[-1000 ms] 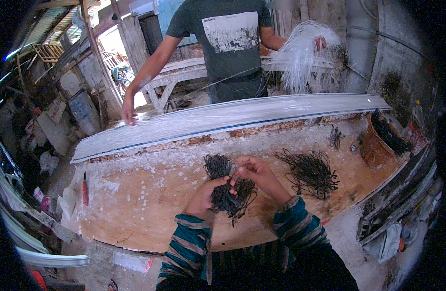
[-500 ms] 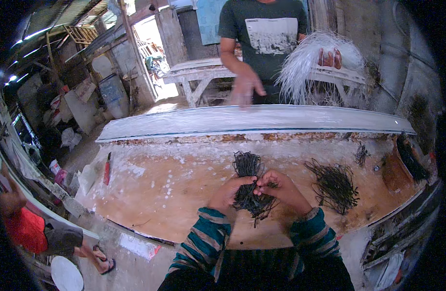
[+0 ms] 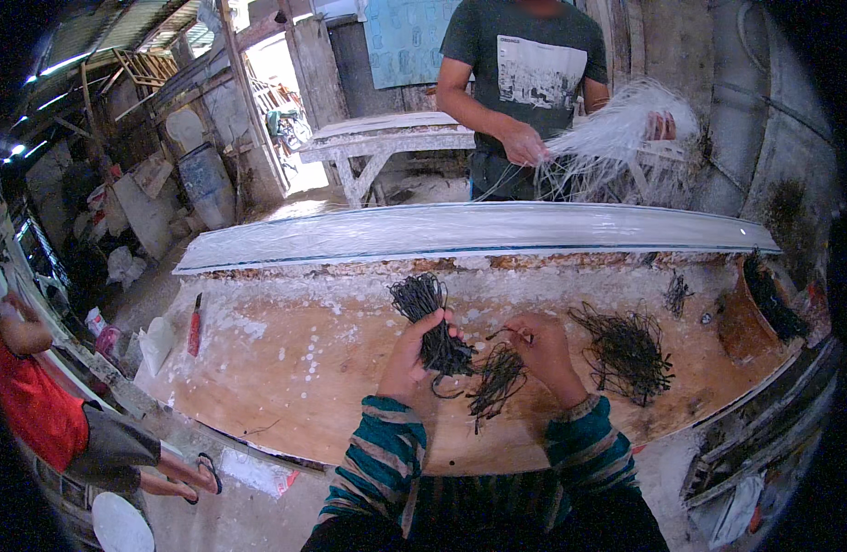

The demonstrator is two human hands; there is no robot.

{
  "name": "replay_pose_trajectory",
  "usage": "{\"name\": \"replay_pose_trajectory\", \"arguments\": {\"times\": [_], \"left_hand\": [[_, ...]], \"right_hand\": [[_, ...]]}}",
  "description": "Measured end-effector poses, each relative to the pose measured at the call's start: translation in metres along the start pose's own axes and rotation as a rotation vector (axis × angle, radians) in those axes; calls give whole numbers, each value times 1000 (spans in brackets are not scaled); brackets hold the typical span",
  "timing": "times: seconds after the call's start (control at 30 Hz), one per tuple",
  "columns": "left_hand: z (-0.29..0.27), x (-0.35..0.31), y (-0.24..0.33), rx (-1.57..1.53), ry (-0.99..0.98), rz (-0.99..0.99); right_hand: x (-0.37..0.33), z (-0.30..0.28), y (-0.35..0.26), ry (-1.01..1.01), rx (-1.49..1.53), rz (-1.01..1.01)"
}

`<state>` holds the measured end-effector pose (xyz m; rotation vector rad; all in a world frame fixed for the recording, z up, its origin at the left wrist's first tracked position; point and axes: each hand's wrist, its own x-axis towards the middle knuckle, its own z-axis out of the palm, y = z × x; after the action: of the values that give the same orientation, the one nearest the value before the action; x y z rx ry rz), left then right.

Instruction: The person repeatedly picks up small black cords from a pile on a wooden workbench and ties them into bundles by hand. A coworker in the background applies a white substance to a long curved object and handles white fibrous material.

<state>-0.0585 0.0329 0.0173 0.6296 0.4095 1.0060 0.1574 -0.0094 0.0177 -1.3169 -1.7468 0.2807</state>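
Left hand (image 3: 407, 361): closed firmly around the cord bundle (image 3: 434, 315), the thumb laid across its middle, no gap showing in the grip.
Cord bundle: dark, over the middle of the counter (image 3: 285, 386); its long axis slants from the far left to the near right, the bushy top toward the far edge, the lower ends toward the right hand's side.
Right hand (image 3: 545, 354): thumb and fingertips nearly together, pinching what looks like one thin strand (image 3: 500, 333) that reaches left toward the bundle.
Between the hands: a loose cluster (image 3: 497, 379) of dark loops, just right of the bundle's lower ends and just on the near side of the right fingertips; the right hand is the nearer. Whether it lies wholly on the counter or partly hangs, I cannot tell.
Right of the right hand: a tangled pile (image 3: 626, 354), apart from the cluster.
Counter's right end: a brown bucket (image 3: 747, 322) holding dark strands, with a small tuft (image 3: 677, 294) to its left.
Counter's far edge: a long white panel (image 3: 478, 228); beyond it a co-worker (image 3: 524, 110) handles pale fibres (image 3: 616, 138).
Counter's left end: a red-handled knife (image 3: 195, 331).
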Motion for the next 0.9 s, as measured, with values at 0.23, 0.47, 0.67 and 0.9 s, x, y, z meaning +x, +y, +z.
{"name": "replay_pose_trajectory", "arguments": {"times": [0.23, 0.47, 0.67, 0.9], "left_hand": [[8, 4, -10, -22, -15, 61], [6, 8, -19, 42, 18, -20], [2, 13, -31, 116, -77, -27], [1, 15, -38, 23, -8, 0]], "right_hand": [[-1, -6, -20, 306, -111, -253], [-5, -2, -25, 229, -6, -419], [-7, 3, -33, 180, -20, -451], [-9, 10, -31, 109, -37, -435]]}}
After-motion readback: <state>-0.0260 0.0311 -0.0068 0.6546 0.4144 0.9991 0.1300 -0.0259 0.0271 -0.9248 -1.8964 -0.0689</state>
